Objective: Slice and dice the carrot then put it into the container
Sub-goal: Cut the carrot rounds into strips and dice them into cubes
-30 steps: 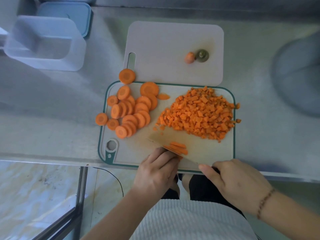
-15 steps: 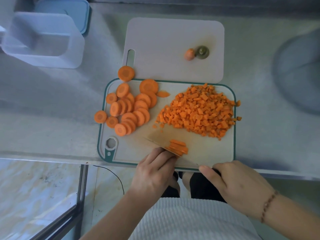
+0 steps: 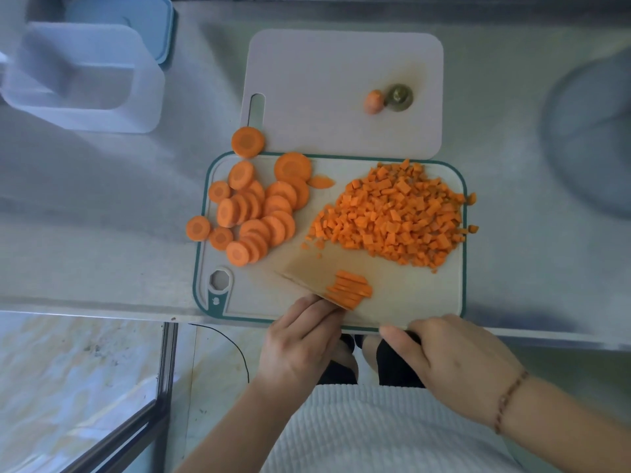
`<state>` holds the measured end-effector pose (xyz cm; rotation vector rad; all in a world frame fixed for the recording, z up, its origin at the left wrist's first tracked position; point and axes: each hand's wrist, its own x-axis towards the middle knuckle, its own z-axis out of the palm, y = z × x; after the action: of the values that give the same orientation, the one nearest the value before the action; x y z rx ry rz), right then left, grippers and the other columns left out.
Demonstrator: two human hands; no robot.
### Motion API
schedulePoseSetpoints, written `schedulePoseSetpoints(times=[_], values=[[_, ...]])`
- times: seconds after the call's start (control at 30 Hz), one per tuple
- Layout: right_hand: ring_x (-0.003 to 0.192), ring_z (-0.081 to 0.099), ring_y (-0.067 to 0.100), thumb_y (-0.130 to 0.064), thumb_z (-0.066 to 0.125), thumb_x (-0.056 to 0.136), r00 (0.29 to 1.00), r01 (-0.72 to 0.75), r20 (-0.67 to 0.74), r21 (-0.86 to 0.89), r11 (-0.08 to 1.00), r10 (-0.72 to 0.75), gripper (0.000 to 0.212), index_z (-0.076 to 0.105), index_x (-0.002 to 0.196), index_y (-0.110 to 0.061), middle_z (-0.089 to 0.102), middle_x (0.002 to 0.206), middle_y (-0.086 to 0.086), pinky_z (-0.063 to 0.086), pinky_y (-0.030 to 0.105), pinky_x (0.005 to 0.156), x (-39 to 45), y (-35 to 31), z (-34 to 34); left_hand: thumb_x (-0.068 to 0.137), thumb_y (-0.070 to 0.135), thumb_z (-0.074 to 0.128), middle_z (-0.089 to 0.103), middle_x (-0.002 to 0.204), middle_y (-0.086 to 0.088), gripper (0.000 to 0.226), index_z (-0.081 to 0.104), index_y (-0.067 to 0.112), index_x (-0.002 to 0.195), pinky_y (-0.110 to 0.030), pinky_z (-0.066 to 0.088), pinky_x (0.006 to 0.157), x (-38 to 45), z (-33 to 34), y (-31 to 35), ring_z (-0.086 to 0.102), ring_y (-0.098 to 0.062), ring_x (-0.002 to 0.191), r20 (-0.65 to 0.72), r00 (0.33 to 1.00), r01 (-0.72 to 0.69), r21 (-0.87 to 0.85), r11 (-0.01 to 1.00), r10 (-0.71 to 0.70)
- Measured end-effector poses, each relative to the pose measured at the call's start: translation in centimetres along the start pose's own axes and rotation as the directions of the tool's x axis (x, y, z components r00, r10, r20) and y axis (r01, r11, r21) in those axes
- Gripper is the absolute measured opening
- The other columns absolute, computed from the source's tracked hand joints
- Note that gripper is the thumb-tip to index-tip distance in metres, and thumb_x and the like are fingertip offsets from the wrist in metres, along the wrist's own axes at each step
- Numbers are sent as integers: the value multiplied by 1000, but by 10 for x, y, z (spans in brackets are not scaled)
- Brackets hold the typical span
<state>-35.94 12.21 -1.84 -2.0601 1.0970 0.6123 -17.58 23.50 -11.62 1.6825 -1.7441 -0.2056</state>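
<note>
Gripping the knife (image 3: 317,285) by its handle, the right hand (image 3: 454,363) held the blade against carrot strips (image 3: 351,288) on the green-rimmed board (image 3: 426,302). The left hand (image 3: 300,339), fingers curled, steadied those strips. Slices (image 3: 252,213) lay left, dice (image 3: 396,216) right; the container (image 3: 82,80) stood far left.

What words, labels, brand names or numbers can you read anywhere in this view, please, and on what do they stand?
None can be read.
The green-rimmed cutting board bears a small pale mark on its green handle tab; it is too small to tell whether it is a logo or text.
The container and plain board show no print.
</note>
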Motion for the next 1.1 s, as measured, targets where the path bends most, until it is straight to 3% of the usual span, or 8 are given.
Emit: schedulePoseSetpoints(times=[0.23, 0.47, 0.6, 0.7, 0.77, 0.87, 1.0, 1.1], values=[[44, 32, 10, -79, 16, 82, 999, -6, -50, 268, 963, 20, 69, 41, 54, -22, 31, 47, -1, 28, 23, 47, -19, 20, -13, 81, -9, 77, 71, 96, -8, 11, 75, -1, 88, -32, 55, 79, 7, -6, -9, 65, -26, 91, 79, 995, -59, -15, 998, 60], [44, 29, 9, -84, 18, 79, 996, -7, -77, 324, 946, 34, 71, 30, 54, -19, 27, 46, -3, 26, 24, 47, -16, 31, -8, 85, 2, 72, 70, 95, -9, 5, 76, 3, 89, -39, 53, 77, 39, -30, -16, 63, -30, 81, 112, 978, -170, -80, 982, 178], [44, 27, 8, -90, 19, 70, 980, -71, -138, 439, 895, 146, 77, 31, 56, -16, 27, 48, -1, 25, 23, 46, -24, 43, -14, 94, 30, 66, 58, 136, -5, 37, 62, 17, 129, -41, 44, 95, 53, -25, -32, 55, -31, 113, 402, 864, -334, 5, 943, 304], [45, 28, 10, -98, 19, 64, 969, -111, -140, 486, 867, 203, 87, 31, 59, -12, 28, 49, 1, 25, 27, 47, -27, 54, -16, 101, 32, 54, 59, 138, -3, 31, 66, 21, 128, -41, 38, 90, 69, -22, -41, 56, -30, 111, 465, 784, -455, -22, 890, 412], [44, 29, 10, -97, 19, 65, 971, -112, -136, 474, 873, 198, 86, 31, 58, -13, 29, 48, 2, 26, 28, 47, -27, 57, -13, 103, 28, 52, 63, 133, -3, 28, 69, 19, 124, -40, 40, 88, 72, -20, -44, 57, -30, 108, 435, 781, -481, -36, 876, 447], [43, 29, 7, -90, 19, 70, 979, -99, -118, 434, 895, 166, 75, 32, 55, -18, 29, 47, 0, 25, 23, 46, -29, 54, -11, 102, 25, 58, 65, 127, -7, 26, 70, 14, 122, -40, 47, 89, 59, -14, -43, 56, -30, 109, 357, 850, -397, -51, 916, 388], [43, 35, 9, -86, 16, 70, 980, -109, -112, 381, 918, 163, 68, 40, 56, -24, 37, 46, 1, 28, 23, 47, -29, 48, -7, 98, 21, 68, 67, 121, -10, 24, 74, 8, 116, -44, 50, 92, 36, 3, -23, 59, -31, 106, 186, 970, -151, -45, 987, 157], [43, 45, 12, -87, 11, 70, 974, -126, -139, 315, 941, 177, 75, 43, 55, -21, 48, 48, -1, 38, 29, 50, -25, 49, -1, 90, 16, 78, 67, 116, -13, 23, 76, 2, 109, -44, 52, 91, 26, 18, 0, 57, -29, 105, 58, 998, 39, -58, 998, -35]])
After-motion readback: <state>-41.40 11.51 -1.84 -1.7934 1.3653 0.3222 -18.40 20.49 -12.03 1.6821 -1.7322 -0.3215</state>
